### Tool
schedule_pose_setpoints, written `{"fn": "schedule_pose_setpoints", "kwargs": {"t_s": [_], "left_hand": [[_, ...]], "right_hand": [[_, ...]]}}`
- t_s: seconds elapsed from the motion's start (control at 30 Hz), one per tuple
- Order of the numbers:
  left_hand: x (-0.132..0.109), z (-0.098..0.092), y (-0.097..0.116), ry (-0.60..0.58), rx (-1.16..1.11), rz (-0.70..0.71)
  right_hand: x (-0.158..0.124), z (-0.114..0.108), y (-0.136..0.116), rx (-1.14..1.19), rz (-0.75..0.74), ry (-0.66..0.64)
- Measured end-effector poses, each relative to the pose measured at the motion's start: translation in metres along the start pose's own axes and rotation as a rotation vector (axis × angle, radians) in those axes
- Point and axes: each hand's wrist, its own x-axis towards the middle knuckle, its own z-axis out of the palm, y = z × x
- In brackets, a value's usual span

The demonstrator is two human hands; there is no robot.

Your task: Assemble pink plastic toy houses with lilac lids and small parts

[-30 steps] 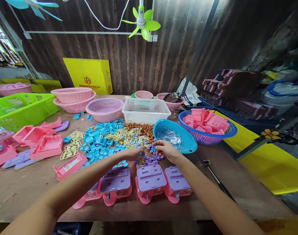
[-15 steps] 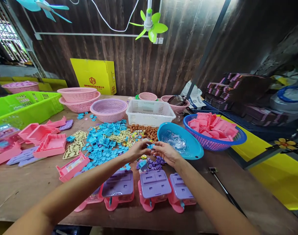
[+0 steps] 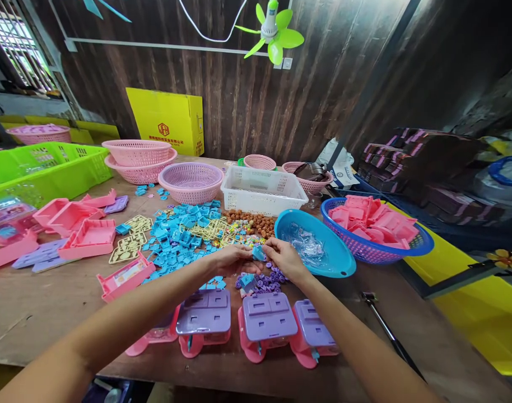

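My left hand (image 3: 232, 259) and my right hand (image 3: 283, 256) meet above the table, fingers pinched together on a small blue plastic piece (image 3: 258, 253) between them. Just below lies a pile of small purple round pieces (image 3: 264, 281) with another blue piece (image 3: 247, 281) on it. Nearer to me stand three pink toy cases with purple lids (image 3: 268, 316). Left of my hands spreads a heap of blue plastic parts (image 3: 180, 235).
A blue bowl with clear parts (image 3: 319, 252) sits right of my hands, a blue basket of pink parts (image 3: 376, 226) beyond it. White basket (image 3: 262, 190), pink baskets (image 3: 191, 182), green crate (image 3: 46, 173), pink trays (image 3: 88, 238), brown beads (image 3: 256, 221) and a black tool (image 3: 386, 330) share the wooden table (image 3: 41, 313).
Both hands rose from the purple pieces and came together on a small blue piece. The view shifted, so everything on the table slid a little in the picture.
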Motion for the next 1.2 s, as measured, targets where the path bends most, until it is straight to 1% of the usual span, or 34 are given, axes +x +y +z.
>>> {"fn": "schedule_pose_setpoints", "kwargs": {"t_s": [0.07,0.1,0.2,0.27,0.3,0.33,0.4,0.5,0.57,0.63,0.7,0.77,0.87,0.93,1.0,1.03,1.07,1.17,1.2], "left_hand": [[0.003,-0.007,0.001,0.051,0.100,0.013],[0.005,-0.014,0.002,0.099,0.162,0.027],[0.010,-0.042,0.005,0.315,0.381,0.097],[0.012,-0.059,0.006,0.436,0.534,0.149],[0.012,-0.065,0.006,0.467,0.608,0.170],[0.013,-0.068,0.004,0.478,0.677,0.186],[0.014,-0.067,0.000,0.459,0.801,0.206],[0.020,-0.056,-0.008,0.401,0.942,0.215],[0.025,-0.050,-0.011,0.376,1.012,0.215],[0.030,-0.047,-0.011,0.360,1.066,0.212],[0.032,-0.048,-0.008,0.348,1.102,0.213],[0.030,-0.049,-0.006,0.334,1.119,0.223],[0.023,-0.045,-0.005,0.292,1.111,0.245],[0.016,-0.036,-0.005,0.273,1.099,0.266],[0.008,-0.022,-0.004,0.268,1.042,0.295],[0.005,-0.013,-0.003,0.242,0.944,0.299],[0.001,-0.003,-0.002,0.187,0.791,0.285],[-0.008,0.028,0.003,-0.088,0.198,0.139],[-0.010,0.039,0.005,-0.166,0.049,0.094]], "right_hand": [[0.003,-0.008,0.003,-0.122,-0.019,0.076],[0.006,-0.015,0.006,-0.185,-0.019,0.127],[0.019,-0.045,0.017,-0.362,0.009,0.275],[0.026,-0.060,0.022,-0.457,0.018,0.305],[0.028,-0.063,0.023,-0.496,0.006,0.286],[0.028,-0.062,0.022,-0.529,-0.019,0.240],[0.026,-0.048,0.017,-0.575,-0.104,0.068],[0.017,-0.011,0.007,-0.604,-0.233,-0.301],[0.012,0.013,0.004,-0.615,-0.274,-0.495],[0.010,0.029,0.004,-0.633,-0.279,-0.597],[0.011,0.036,0.006,-0.650,-0.265,-0.626],[0.013,0.033,0.006,-0.653,-0.246,-0.607],[0.009,0.013,0.002,-0.615,-0.238,-0.526],[0.000,-0.005,0.000,-0.549,-0.240,-0.429],[-0.016,-0.022,0.000,-0.436,-0.269,-0.291],[-0.025,-0.029,0.001,-0.374,-0.298,-0.221],[-0.035,-0.034,0.003,-0.317,-0.337,-0.161],[-0.064,-0.041,0.008,-0.221,-0.468,-0.035],[-0.072,-0.041,0.009,-0.203,-0.486,0.028]]}}
